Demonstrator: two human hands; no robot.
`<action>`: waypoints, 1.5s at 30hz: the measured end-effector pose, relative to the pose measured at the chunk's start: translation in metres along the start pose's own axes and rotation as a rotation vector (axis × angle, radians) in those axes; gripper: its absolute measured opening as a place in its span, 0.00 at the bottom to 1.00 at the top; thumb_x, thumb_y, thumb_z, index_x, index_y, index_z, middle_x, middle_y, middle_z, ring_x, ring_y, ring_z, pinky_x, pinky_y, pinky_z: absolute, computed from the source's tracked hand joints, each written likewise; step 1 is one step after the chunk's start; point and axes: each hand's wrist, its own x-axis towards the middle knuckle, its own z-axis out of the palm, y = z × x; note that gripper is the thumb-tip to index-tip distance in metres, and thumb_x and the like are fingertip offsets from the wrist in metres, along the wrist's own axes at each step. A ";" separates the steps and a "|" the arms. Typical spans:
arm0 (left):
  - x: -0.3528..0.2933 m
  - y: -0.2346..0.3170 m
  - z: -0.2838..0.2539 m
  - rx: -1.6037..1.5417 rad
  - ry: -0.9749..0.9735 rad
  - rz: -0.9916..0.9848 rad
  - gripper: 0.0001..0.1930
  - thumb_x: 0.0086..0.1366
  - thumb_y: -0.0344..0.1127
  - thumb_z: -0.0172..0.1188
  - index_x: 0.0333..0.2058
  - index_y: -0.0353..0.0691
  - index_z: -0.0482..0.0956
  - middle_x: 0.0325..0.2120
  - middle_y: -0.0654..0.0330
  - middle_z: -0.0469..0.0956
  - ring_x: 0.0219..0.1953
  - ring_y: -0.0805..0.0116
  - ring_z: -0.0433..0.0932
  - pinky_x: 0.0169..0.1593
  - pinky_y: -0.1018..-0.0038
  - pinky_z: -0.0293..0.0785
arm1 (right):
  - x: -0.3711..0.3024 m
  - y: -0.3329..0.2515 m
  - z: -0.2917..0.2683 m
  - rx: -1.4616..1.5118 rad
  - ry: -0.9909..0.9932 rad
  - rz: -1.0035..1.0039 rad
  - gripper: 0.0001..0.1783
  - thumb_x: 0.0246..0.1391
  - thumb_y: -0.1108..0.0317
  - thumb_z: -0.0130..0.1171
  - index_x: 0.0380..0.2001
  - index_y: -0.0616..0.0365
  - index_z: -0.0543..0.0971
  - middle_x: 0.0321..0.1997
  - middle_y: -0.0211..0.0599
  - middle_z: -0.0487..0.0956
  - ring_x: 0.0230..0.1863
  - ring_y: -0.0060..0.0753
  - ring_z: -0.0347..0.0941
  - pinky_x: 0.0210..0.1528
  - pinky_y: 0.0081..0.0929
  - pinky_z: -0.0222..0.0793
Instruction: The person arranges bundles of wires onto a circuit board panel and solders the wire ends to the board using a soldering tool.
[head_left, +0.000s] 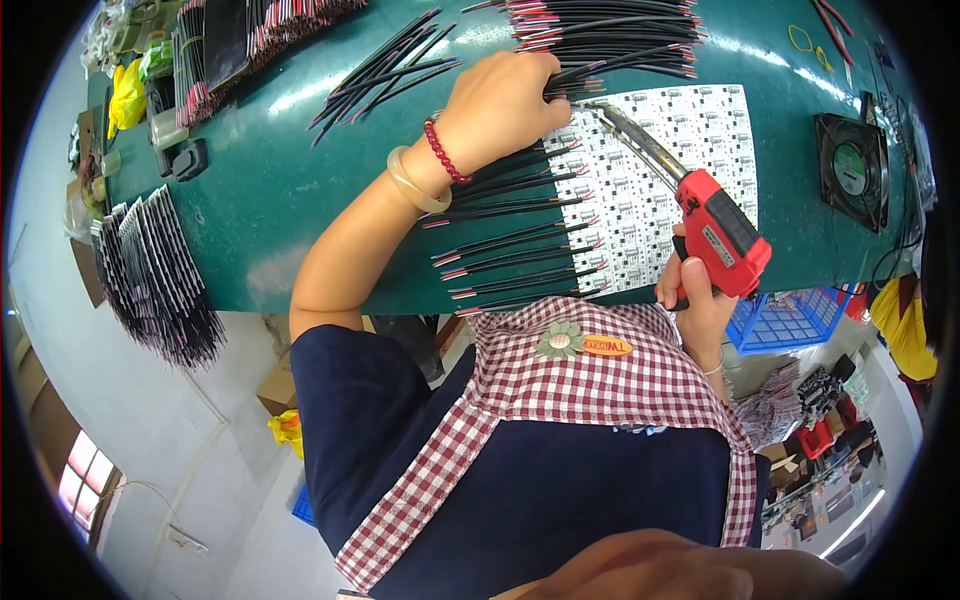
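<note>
- Green table [265,205], beneath the work.
- White circuit-board sheet [705,130], lying flat on it.
- Row of black wires [520,208], reaching leftward from the sheet's left edge.
- Red soldering gun [722,232], above the sheet, its tip near the upper-left corner.
- Left hand [505,108], fingers closed around a small wire bunch [575,80] beside that tip.
- Right hand [700,295], fingers wrapped about the gun's handle.

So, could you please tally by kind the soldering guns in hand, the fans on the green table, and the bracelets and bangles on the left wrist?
Red soldering gun: 1
Black fan: 1
Red beaded bracelet: 1
Pale bangle: 1
Total: 4
</note>
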 end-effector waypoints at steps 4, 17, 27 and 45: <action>-0.004 0.004 0.002 0.012 0.025 0.003 0.11 0.52 0.36 0.59 0.28 0.33 0.77 0.20 0.46 0.76 0.25 0.44 0.76 0.32 0.57 0.71 | 0.000 0.001 0.000 -0.012 -0.004 0.005 0.21 0.62 0.62 0.52 0.51 0.68 0.68 0.16 0.30 0.66 0.15 0.19 0.60 0.20 0.20 0.59; -0.001 0.010 0.004 0.114 0.011 0.029 0.09 0.51 0.35 0.58 0.26 0.33 0.75 0.20 0.46 0.77 0.26 0.44 0.76 0.32 0.55 0.71 | -0.002 0.006 -0.003 -0.113 -0.021 0.058 0.14 0.62 0.65 0.50 0.42 0.67 0.70 0.15 0.30 0.66 0.16 0.20 0.62 0.20 0.21 0.59; 0.001 0.011 0.005 0.148 0.019 0.065 0.10 0.51 0.35 0.59 0.25 0.33 0.75 0.19 0.46 0.76 0.26 0.44 0.76 0.32 0.55 0.72 | -0.009 0.008 -0.003 -0.224 0.023 0.033 0.14 0.62 0.69 0.52 0.46 0.70 0.70 0.18 0.30 0.68 0.18 0.19 0.63 0.22 0.20 0.61; -0.001 0.015 0.003 0.179 -0.017 0.062 0.10 0.53 0.36 0.59 0.28 0.35 0.75 0.21 0.46 0.77 0.28 0.45 0.77 0.33 0.54 0.71 | -0.024 0.005 -0.015 -0.033 0.075 -0.090 0.25 0.62 0.58 0.52 0.53 0.70 0.67 0.16 0.30 0.66 0.16 0.19 0.60 0.22 0.20 0.58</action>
